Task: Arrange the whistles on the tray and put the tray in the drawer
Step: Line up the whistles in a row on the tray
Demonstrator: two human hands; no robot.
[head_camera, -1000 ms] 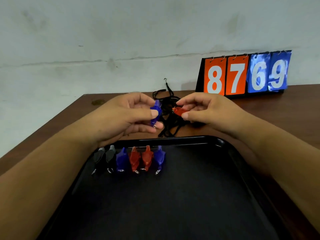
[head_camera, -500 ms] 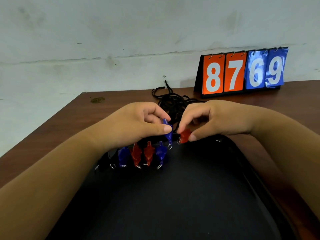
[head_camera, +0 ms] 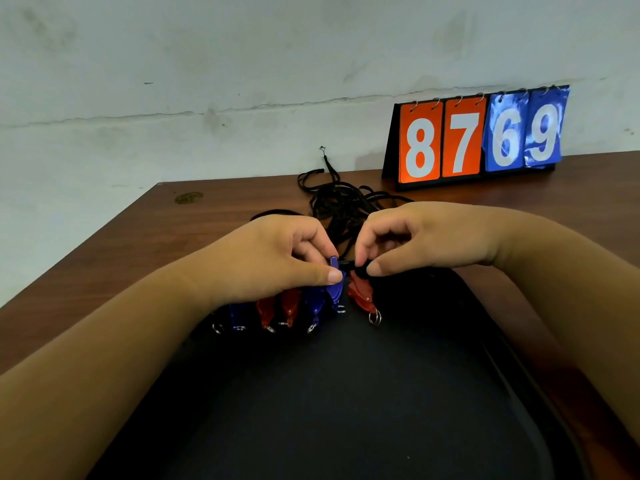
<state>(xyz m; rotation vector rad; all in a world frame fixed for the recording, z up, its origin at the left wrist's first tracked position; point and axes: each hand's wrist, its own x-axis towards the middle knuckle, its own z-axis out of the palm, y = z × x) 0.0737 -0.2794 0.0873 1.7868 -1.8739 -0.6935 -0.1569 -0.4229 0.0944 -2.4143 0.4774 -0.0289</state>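
Observation:
A black tray [head_camera: 346,410] lies on the brown table in front of me. Along its far edge sits a row of several whistles, blue and red [head_camera: 277,311], partly hidden under my left wrist. My left hand [head_camera: 277,265] pinches a blue whistle [head_camera: 335,287] at the right end of the row. My right hand [head_camera: 408,244] holds the top of a red whistle [head_camera: 362,296] just to the right of it, its metal ring resting on the tray.
A tangle of black lanyard cords [head_camera: 343,206] lies on the table behind my hands. A flip scoreboard [head_camera: 478,140] reading 8769 stands at the back right against the white wall. The table's left edge runs diagonally.
Both hands came down from above the cords to the tray's far edge, bringing the blue and the red whistle to the right end of the row.

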